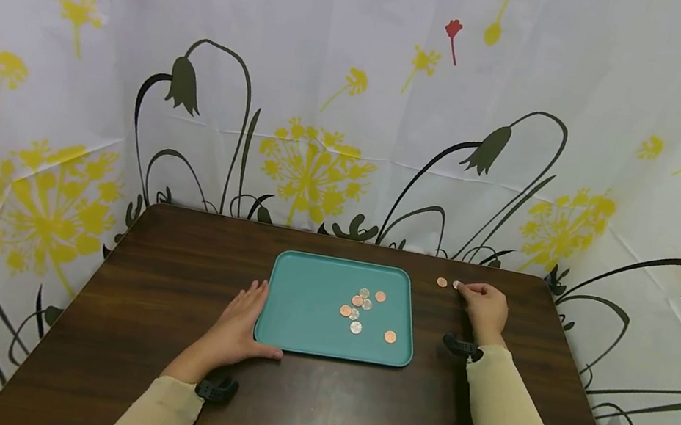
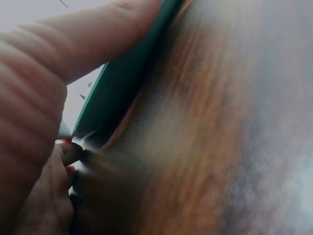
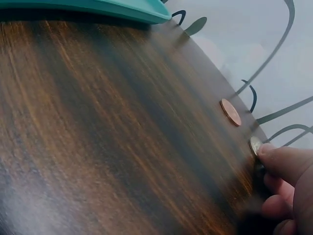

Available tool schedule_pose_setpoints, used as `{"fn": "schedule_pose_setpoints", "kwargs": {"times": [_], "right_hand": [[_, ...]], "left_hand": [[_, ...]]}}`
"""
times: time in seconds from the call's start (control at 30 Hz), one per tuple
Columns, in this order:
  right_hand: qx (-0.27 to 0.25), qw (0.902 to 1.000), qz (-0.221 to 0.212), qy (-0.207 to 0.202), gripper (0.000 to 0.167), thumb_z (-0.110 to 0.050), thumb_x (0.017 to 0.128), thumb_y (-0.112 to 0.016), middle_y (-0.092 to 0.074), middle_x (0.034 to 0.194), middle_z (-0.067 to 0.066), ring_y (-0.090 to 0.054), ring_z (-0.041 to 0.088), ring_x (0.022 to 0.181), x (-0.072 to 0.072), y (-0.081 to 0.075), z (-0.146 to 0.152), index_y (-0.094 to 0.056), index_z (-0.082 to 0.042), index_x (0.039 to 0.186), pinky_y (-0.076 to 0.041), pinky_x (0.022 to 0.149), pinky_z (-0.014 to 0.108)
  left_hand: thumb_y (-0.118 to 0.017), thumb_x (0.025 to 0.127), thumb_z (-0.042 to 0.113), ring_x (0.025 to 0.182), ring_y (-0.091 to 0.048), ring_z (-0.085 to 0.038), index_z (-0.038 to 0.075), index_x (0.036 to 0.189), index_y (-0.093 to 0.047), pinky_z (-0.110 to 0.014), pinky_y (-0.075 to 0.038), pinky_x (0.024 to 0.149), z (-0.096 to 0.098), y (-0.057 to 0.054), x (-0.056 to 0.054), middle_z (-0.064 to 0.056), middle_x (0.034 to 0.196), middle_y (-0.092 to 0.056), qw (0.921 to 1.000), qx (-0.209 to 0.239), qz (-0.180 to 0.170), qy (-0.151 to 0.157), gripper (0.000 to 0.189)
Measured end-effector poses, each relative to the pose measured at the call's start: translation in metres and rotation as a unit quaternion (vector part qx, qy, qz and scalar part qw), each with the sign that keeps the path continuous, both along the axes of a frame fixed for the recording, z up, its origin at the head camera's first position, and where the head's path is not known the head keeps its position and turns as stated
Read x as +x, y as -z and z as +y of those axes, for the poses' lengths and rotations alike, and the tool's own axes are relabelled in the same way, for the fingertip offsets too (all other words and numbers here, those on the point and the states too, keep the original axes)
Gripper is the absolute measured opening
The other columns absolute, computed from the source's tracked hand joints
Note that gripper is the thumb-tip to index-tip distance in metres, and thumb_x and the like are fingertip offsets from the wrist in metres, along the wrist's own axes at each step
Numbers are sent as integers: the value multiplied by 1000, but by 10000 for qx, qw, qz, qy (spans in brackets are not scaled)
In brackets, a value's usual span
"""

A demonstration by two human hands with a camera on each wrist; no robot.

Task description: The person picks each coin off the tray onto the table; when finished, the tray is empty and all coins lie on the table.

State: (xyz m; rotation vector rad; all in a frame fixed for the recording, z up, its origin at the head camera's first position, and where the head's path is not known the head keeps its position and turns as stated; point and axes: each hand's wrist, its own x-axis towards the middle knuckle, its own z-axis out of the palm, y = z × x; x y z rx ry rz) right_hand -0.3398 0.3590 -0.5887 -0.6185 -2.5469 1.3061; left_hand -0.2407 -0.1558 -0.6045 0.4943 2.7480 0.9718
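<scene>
A teal tray [image 1: 306, 304] lies on the table with several copper and silver coins on its right half, among them a copper coin [image 1: 390, 336] near the front right corner. My left hand [image 1: 238, 326] rests at the tray's left side, fingers spread along the edge and thumb at its front left corner. To the right of the tray, my right hand [image 1: 485, 311] pinches a silver coin [image 3: 255, 145] at the tabletop; the thumb covers part of it. Just left of that coin lies a copper coin [image 1: 441, 282], apart from the hand.
The dark wooden table [image 1: 321, 417] ends at a back edge close behind the right hand. A white curtain [image 1: 355, 36] printed with flowers hangs behind and around it. Dark bands with small devices [image 1: 216, 390] sit on both wrists.
</scene>
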Motion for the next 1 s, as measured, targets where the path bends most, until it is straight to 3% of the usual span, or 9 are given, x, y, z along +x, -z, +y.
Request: {"fn": "schedule_pose_setpoints", "kwargs": {"times": [0.43,0.77,0.9,1.0], "right_hand": [[322,9995,-13,59,34,-42,99,-81,-80,90,6,-63,17,73,-3,6,1,-85,-9,108,-49,68,31],[197,9998,62,83,32,-40,101,-80,-80,94,4,-64,19,80,-1,8,1,-85,-10,111,-48,73,31],[169,9991,358,139,29,-37,101,-80,-76,89,1,-61,17,78,2,10,-1,-86,-10,110,-47,71,29],[-85,9959,886,142,26,-33,101,-81,-73,84,0,-59,12,71,5,13,-3,-85,-9,108,-47,65,24]], "left_hand": [[-94,79,62,170,-3,-46,-5,173,-6,-69,-6,136,0,-3,2,-28,182,-7,9999,44,130,4,145],[-95,77,61,171,-3,-45,-4,174,-6,-66,-7,137,1,-1,1,-27,182,-7,10000,15,45,12,147],[-96,77,61,171,-3,-44,-3,174,-6,-66,-6,137,0,-1,0,-26,182,-6,10000,24,18,2,147],[-95,77,62,171,-3,-44,-3,174,-5,-66,-6,137,0,-1,-1,-25,182,-6,10000,38,45,14,147]]}}
